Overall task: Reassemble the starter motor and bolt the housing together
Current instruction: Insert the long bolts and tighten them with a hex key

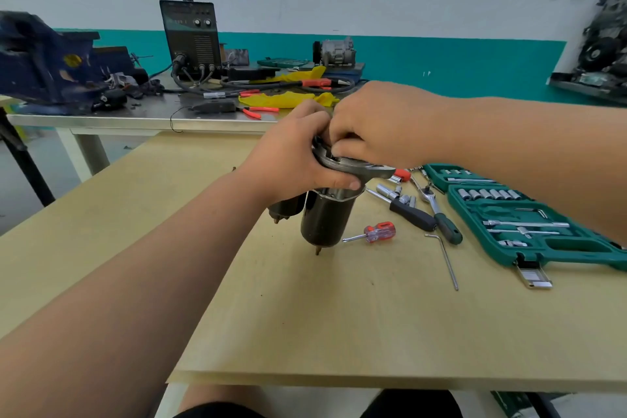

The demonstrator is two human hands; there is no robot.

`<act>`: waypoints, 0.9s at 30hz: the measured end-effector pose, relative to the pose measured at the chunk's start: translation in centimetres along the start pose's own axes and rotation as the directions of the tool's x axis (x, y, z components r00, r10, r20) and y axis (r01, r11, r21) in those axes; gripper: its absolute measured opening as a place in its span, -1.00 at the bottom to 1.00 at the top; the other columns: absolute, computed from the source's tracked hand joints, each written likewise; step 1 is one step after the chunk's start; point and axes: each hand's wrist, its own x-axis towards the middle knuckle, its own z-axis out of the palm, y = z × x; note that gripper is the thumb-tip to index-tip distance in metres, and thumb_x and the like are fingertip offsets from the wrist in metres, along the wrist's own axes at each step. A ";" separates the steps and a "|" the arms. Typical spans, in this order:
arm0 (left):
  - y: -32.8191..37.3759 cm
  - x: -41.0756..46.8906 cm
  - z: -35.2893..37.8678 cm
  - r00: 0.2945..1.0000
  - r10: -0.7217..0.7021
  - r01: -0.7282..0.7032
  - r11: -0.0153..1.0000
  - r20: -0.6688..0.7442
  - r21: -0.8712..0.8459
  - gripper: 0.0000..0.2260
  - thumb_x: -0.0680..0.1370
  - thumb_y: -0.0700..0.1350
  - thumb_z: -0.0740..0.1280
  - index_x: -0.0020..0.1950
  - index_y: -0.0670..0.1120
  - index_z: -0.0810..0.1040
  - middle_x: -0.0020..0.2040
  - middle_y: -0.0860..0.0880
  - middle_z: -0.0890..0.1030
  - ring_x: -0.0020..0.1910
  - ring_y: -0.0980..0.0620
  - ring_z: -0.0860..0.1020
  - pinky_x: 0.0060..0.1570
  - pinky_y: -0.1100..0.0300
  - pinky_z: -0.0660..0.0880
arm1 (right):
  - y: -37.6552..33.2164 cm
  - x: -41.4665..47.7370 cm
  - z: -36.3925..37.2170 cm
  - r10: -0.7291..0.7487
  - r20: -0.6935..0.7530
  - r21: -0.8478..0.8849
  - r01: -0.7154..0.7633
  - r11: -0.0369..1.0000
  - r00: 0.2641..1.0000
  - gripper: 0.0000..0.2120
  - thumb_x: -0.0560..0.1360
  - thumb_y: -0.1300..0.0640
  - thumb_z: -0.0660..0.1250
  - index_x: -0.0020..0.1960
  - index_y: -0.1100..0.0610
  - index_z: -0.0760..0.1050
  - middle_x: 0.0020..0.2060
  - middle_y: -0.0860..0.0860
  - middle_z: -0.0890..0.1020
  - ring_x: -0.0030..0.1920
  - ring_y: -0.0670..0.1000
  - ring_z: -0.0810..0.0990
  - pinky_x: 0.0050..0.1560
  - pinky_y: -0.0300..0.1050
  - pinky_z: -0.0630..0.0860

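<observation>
The left hand (291, 156) grips the silver end housing (356, 170) of the starter motor (324, 217), held upright above the wooden table (305, 316). The right hand (376, 125) curls its fingers into the housing's top. A red-handled screwdriver (375, 233), ratchet (441, 214) and green socket set (529, 217) lie to the right.

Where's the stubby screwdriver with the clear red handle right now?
In the head view, the screwdriver lies on the wooden table, just right of the starter motor, with the hex key further right.
</observation>
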 end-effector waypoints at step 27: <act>2.9 -0.2 3.1 0.886 -0.310 0.415 0.862 -0.344 0.292 -0.55 0.38 0.12 0.43 0.16 -0.07 0.45 0.12 -0.07 0.41 0.10 -0.11 0.43 -0.25 0.06 0.29 | -4.5 1.4 -2.2 0.599 0.100 0.212 -0.605 0.767 0.794 -0.91 0.49 0.26 0.28 -0.03 0.13 0.42 -0.28 0.07 0.39 -0.20 0.09 0.43 -0.18 -0.02 0.44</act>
